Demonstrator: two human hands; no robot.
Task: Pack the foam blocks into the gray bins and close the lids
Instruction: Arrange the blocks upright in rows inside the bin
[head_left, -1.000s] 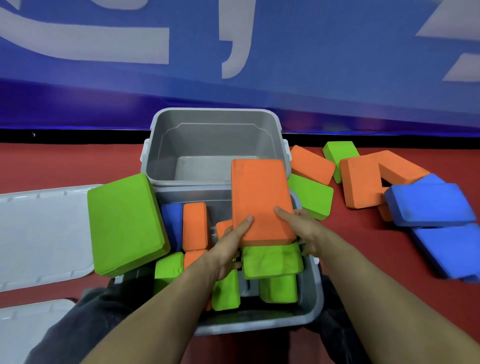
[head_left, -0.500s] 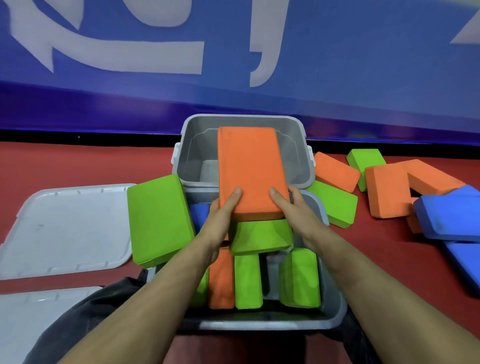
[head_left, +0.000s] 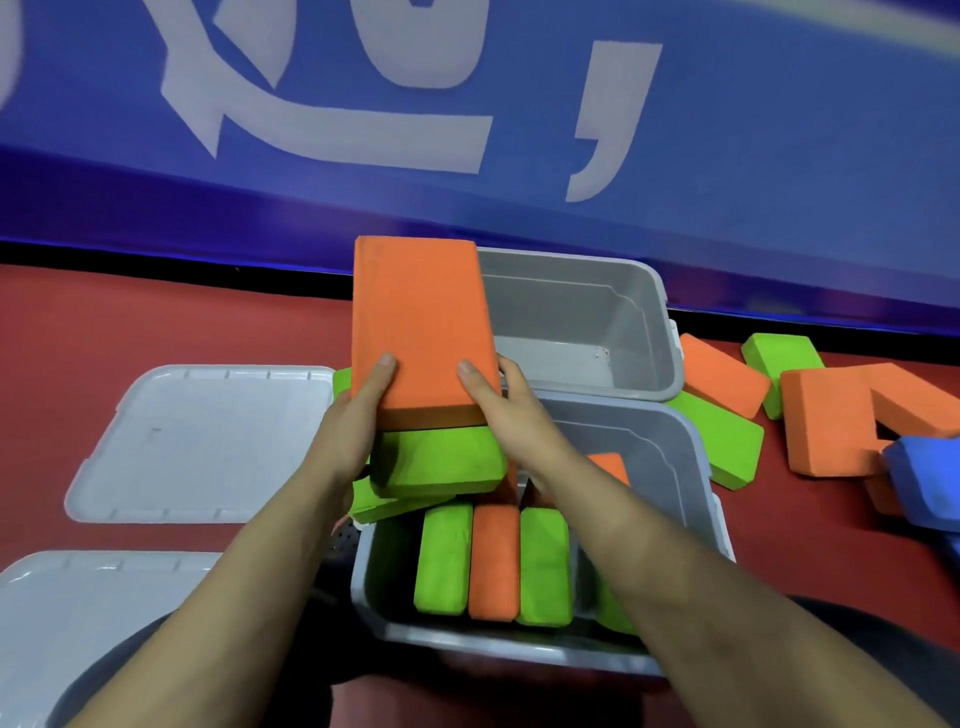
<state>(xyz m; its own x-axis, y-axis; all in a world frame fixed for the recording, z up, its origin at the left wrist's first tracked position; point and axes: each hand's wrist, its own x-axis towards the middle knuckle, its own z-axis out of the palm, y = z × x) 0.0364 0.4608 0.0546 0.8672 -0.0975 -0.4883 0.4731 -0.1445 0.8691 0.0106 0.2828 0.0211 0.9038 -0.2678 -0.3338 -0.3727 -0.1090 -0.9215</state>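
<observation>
Roughly midway, judging by the layout. At frame centre, left hand (head_left: 358, 415) and right hand (head_left: 506, 410) gripping a stacked pair, flat orange foam block (head_left: 421, 322) on green foam block (head_left: 441, 460), thumbs on top. Below, near gray plastic bin (head_left: 670, 441) partly filled; far gray bin (head_left: 597, 322) bare inside. Loose foam blocks (head_left: 826, 415) at right and two white lids (head_left: 202, 441) at left, not yet dealt with
</observation>
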